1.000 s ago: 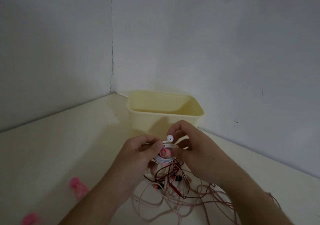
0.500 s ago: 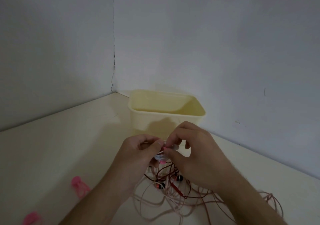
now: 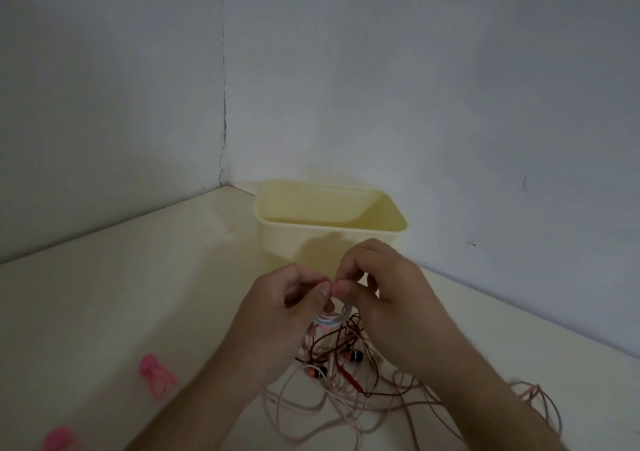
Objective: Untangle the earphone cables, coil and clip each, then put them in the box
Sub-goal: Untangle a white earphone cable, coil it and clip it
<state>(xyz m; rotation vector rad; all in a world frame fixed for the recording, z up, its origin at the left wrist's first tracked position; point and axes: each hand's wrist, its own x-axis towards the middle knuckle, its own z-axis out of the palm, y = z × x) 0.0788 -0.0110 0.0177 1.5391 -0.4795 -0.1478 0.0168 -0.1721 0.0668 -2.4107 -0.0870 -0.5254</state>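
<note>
Pinching white coil (image 3: 330,319), both hands' (image 3: 277,308) (image 3: 391,298) grip just short of box rim (image 3: 325,226).

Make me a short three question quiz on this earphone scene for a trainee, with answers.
1. True or false: the white coil is already in the box.
2. Which hands hold the coil? A) left hand only B) right hand only C) both
3. What colour are the clips lying on the table?

Key: 1. False; it is held in front of the box, above the tangled cables. 2. C. 3. Pink.
</note>
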